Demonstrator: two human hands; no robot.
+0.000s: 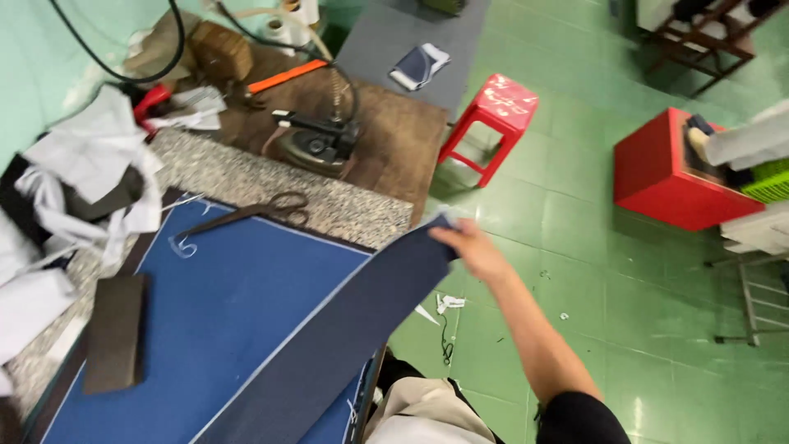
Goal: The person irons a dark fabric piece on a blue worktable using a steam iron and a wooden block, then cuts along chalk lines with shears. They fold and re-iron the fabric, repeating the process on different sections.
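Head view: blue-covered table [238, 304] beside green tiled floor [592, 214].

A workshop with a glossy green tiled floor [625, 247] and a pale green wall [41, 57] at upper left. A speckled stone desk [246, 177] meets a brown wooden bench [394, 131] at its far edge. Beyond the bench's right corner stands a red plastic stool [493, 115]. A red box cabinet [666, 177] sits near the right side, with dark wooden furniture [699, 33] behind it.
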